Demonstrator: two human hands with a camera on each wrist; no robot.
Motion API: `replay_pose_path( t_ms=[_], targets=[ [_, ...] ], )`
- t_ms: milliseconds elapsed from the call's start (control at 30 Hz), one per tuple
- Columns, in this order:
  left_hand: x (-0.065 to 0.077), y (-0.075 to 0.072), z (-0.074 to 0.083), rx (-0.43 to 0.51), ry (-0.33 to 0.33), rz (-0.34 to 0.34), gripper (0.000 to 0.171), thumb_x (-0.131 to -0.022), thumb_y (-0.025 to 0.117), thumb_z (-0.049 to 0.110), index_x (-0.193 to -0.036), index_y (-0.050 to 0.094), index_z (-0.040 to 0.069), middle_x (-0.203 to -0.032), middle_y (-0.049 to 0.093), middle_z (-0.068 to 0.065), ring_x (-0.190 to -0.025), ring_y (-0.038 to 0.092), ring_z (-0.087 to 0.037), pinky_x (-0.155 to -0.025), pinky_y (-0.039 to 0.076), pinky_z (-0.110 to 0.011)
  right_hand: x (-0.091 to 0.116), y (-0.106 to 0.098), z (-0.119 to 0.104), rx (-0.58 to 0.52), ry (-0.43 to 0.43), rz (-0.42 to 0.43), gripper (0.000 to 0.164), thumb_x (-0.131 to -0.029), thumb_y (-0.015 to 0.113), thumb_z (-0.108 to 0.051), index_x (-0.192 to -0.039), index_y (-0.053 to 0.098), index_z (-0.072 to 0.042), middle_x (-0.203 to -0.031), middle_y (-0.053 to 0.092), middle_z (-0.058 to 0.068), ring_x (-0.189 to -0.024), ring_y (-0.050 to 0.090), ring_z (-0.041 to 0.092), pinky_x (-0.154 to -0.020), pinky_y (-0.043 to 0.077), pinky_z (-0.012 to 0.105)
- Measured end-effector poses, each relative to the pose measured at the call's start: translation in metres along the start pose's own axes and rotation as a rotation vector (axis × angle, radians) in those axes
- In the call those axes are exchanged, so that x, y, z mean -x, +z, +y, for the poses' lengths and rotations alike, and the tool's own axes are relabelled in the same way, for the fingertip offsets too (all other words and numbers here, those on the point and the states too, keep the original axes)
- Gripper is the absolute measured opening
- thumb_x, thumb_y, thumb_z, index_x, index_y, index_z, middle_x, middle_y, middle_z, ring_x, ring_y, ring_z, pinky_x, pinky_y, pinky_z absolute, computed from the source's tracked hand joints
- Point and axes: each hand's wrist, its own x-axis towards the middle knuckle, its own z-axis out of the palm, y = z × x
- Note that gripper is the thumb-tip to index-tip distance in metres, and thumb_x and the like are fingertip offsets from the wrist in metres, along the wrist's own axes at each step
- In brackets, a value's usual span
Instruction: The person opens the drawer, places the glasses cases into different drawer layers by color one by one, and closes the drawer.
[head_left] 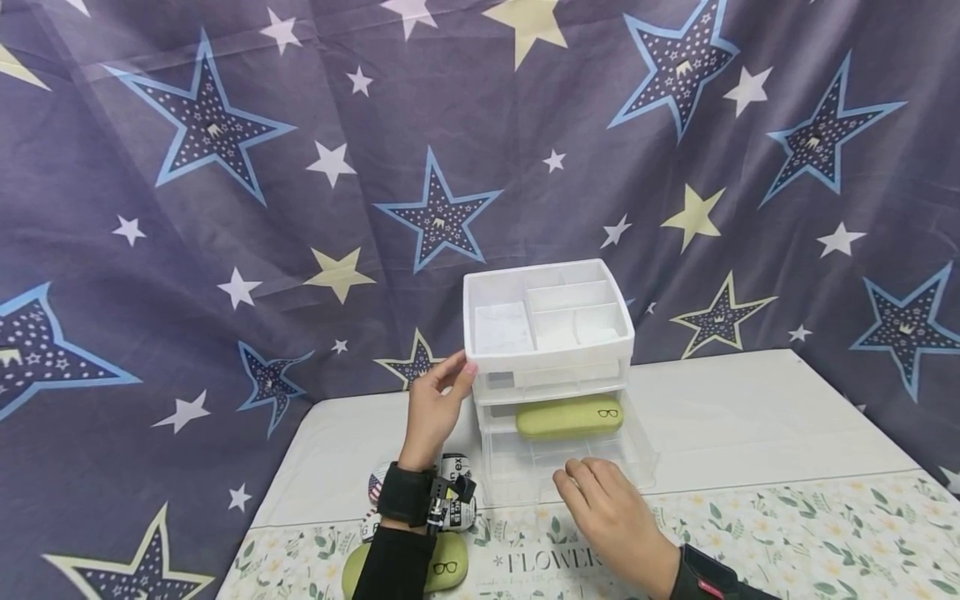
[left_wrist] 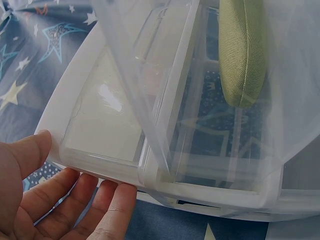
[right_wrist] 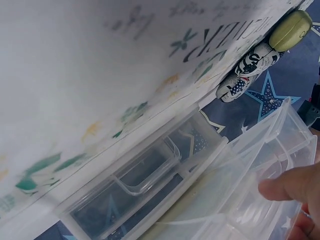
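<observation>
In the head view, the left hand (head_left: pixel 438 408) stands upright from the sleeve at the left edge of a white plastic drawer unit with a compartmented top (head_left: pixel 551 360), its grip pinching the front corner. The right hand (head_left: pixel 611 517) comes in palm down, fingers bent, at the front of a pulled-out clear plastic drawer (head_left: pixel 506 467). An olive-green oblong fabric case (head_left: pixel 568 419) lies in that drawer, beyond the right grip and clear of both hands.

In the left wrist view, the thumb presses the white frame while 4 fingers line its side; the case lies well apart from them.

In the right wrist view, the thumb and fingers pinch the drawer's wall. 2 black-and-white printed cases (right_wrist: pixel 260 60) and another green case (right_wrist: pixel 291 30) sit farther off.
</observation>
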Motion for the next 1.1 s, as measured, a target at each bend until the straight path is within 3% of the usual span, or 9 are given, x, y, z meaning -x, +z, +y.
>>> replay_pose_path(
  t_ms=[467,667,900,1100],
  targets=[
    [0.001,0.000,0.000,-0.009,-0.005,0.015,0.043,-0.097,0.073,0.029,-0.134,0.067,0.008,-0.127,0.070,-0.012,-0.113,0.067,-0.025,-0.091,0.060,-0.031,-0.013,-0.006,0.004,-0.019,-0.092,0.099,0.040,-0.109,0.035,0.002,-0.098,0.074,0.005,-0.092,0.069,0.014,-0.083,0.065,0.027,-0.075,0.059,0.038],
    [0.001,0.000,0.001,-0.009,-0.004,0.005,0.045,-0.097,0.074,0.035,-0.134,0.068,0.010,-0.126,0.070,-0.009,-0.111,0.067,-0.022,-0.090,0.060,-0.029,-0.010,-0.002,0.013,0.022,-0.062,0.009,0.045,-0.111,0.030,0.002,-0.101,0.074,0.006,-0.092,0.067,0.014,-0.086,0.065,0.026,-0.079,0.060,0.037],
    [0.001,0.001,0.002,-0.002,0.005,-0.003,0.046,-0.096,0.075,0.035,-0.133,0.068,0.010,-0.125,0.070,-0.009,-0.110,0.067,-0.023,-0.089,0.060,-0.030,-0.011,0.000,0.016,0.038,-0.069,0.019,0.042,-0.110,0.031,0.005,-0.100,0.072,0.007,-0.092,0.066,0.014,-0.085,0.064,0.027,-0.079,0.059,0.038],
    [0.000,0.001,0.001,-0.005,0.000,0.007,0.045,-0.096,0.075,0.035,-0.133,0.069,0.010,-0.124,0.071,-0.009,-0.109,0.068,-0.022,-0.089,0.060,-0.029,-0.013,0.003,0.015,0.038,-0.059,-0.038,0.046,-0.111,0.027,0.003,-0.102,0.072,0.006,-0.093,0.066,0.014,-0.087,0.064,0.026,-0.082,0.059,0.038]
  ],
)
